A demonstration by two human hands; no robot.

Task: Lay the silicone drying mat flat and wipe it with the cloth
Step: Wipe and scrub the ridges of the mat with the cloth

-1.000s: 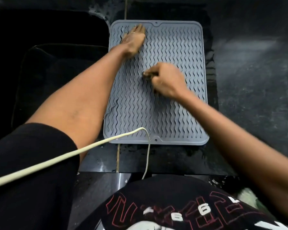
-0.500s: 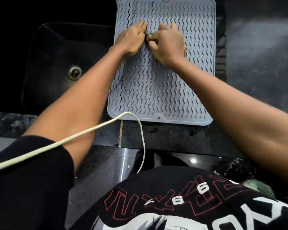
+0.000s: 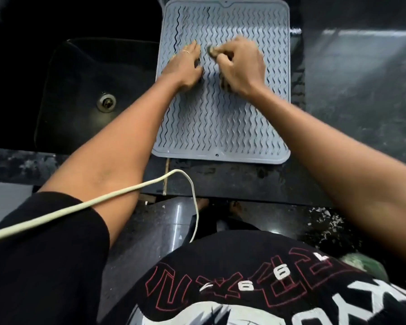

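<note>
Head view shows the mat (image 3: 220, 118) lying flat on the dark surface (image 3: 361, 95), just beside the sink (image 3: 85, 95) on its left, all four edges down and no curl or fold evident. Laying-out is therefore judged complete. Left hand (image 3: 185, 66) rests on the upper left part of the mat with fingers extended and pressing down, apparently to steady it; it holds nothing that can be seen. Right hand (image 3: 240, 66) sits close beside it, near but not touching, fingers curled round a small bunched item, a little of which shows at the fingertips; this is taken to be the cloth (image 3: 211, 50), though it is largely hidden and blurred. Hand and cloth are in contact with the ribbed face in the upper middle of the mat. Wiping is judged to be under way, not finished: nothing in the view shows which parts have been covered, and the lower half and the right-hand strip lie uncovered and away from the cloth. Dark lines sit in two grooves near the left edge; whether dirt, moisture or shadow cannot be told. A pale cable (image 3: 103, 198) crosses the person's left arm and hangs in front of the surface edge, clear of the mat. Remaining work, as judged: pass the cloth over the rest of the ribbed face, including edges and corners.
</note>
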